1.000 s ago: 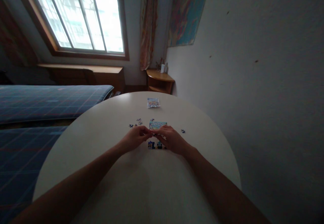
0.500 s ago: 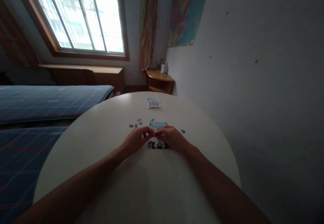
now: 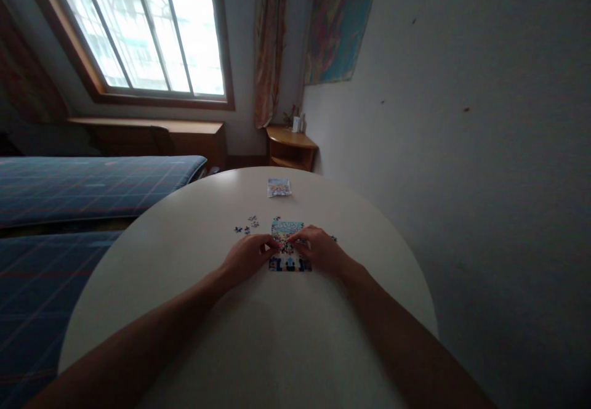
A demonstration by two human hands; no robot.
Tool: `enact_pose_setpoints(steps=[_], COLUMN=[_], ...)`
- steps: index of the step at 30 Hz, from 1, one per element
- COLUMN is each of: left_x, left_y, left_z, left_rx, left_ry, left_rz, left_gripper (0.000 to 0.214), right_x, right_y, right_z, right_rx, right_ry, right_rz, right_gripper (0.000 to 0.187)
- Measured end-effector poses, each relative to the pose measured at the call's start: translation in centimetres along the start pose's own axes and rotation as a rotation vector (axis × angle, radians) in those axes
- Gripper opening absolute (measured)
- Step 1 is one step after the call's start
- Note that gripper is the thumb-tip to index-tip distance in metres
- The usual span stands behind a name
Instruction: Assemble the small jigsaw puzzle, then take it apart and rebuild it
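A partly assembled jigsaw puzzle point(image 3: 290, 264) lies flat on the round table, teal at its far end and dark blue at its near end. My left hand point(image 3: 247, 256) comes in at its left edge, thumb and index finger pinched together. Whatever sits between those fingertips is too small to make out. Over the puzzle's right side is my right hand point(image 3: 323, 252), index finger stretched onto the middle of the picture and thumb apart below it. Both hands cover parts of the puzzle. Several loose puzzle pieces point(image 3: 247, 230) are scattered beyond my left hand.
A small picture packet point(image 3: 279, 188) lies towards the far side of the white table point(image 3: 221, 323). Another loose piece point(image 3: 334, 238) shows just past my right hand. A plaid mattress point(image 3: 92, 187) is on the left, a wall point(image 3: 484, 181) on the right, a corner shelf point(image 3: 292, 138) behind.
My fingertips have drawn slightly apart, and more of the puzzle's colourful middle shows between them. The right index finger has straightened a little. Loose pieces lie as before.
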State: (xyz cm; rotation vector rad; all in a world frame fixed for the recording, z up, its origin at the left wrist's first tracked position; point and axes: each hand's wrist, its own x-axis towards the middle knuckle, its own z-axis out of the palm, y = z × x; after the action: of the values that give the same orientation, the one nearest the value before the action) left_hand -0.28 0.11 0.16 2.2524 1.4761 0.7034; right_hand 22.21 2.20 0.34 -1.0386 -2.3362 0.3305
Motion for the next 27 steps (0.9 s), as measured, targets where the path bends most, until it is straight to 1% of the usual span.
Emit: enact_pose_setpoints(steps=[9, 13, 19, 27], left_x=[-0.21, -0.18, -0.15, -0.2], left_y=[0.18, 0.22, -0.19, 0.25], left_z=[-0.23, -0.36, -0.15, -0.73], left_rx=[-0.03, -0.021, -0.013, -0.007], left_ry=[-0.037, -0.057, -0.044, -0.052], left_rz=[0.03, 0.041, 0.067, 0.055], left_gripper=[0.02, 0.02, 0.019, 0.02], right_x=[-0.06, -0.07, -0.08, -0.13], right_y=[0.01, -0.05, -0.18, -0.26], right_z=[0.05, 0.14, 0.15, 0.09], right_rx=[0.003, 0.024, 0.025, 0.026], right_ry=[-0.02, -0.028, -0.037, -0.038], right_rz=[-0.016, -0.049, -0.112, -0.117], right_gripper=[0.022, 0.019, 0.013, 0.011])
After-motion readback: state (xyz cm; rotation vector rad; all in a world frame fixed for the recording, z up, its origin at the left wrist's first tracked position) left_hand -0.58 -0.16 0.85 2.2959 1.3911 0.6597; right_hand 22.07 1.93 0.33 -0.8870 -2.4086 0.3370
